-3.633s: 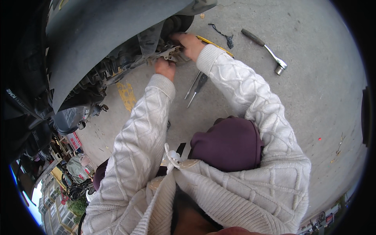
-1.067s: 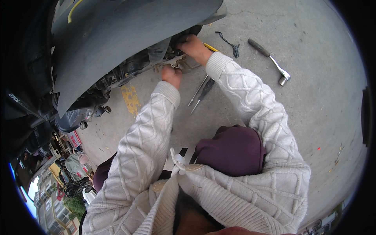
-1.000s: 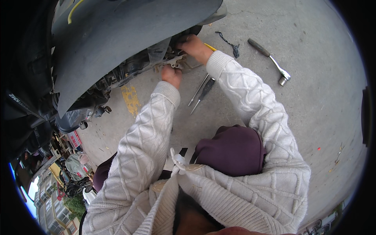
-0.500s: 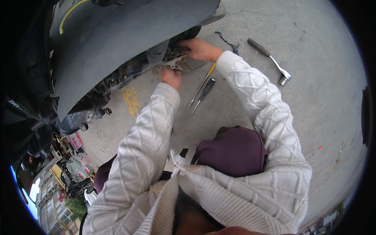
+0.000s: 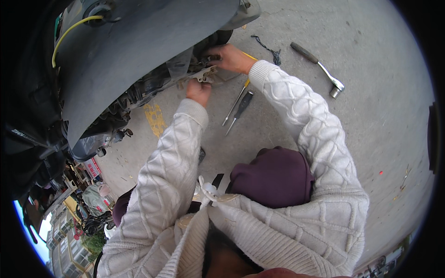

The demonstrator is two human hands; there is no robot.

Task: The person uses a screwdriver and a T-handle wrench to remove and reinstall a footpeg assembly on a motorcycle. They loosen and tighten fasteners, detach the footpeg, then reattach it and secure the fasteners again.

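My left hand (image 5: 199, 91) is closed, its fingertips against a pale, dirty bracket-like part (image 5: 205, 75) at the lower edge of a vehicle. What its fingers hold is hidden. Just beyond it on the right, my right hand (image 5: 230, 59) reaches in among dark mechanical parts with its fingers curled. I cannot make out what they grip. Over these parts extends a large dark grey body panel (image 5: 139, 41), and a clear plastic piece (image 5: 180, 65) hangs beneath it, left of my hands.
On the concrete lie a yellow-handled screwdriver (image 5: 236, 104), a black-handled screwdriver (image 5: 241, 109), a ratchet wrench (image 5: 320, 67) with a socket and a dark cord (image 5: 269, 48). My purple-clad knee (image 5: 273, 178) is between my arms. A yellow tube (image 5: 69, 37) curves at the upper left.
The view has shifted slightly, showing more of the yellow tube and the panel's top. Both hands stay at the same parts, with only slight movement.
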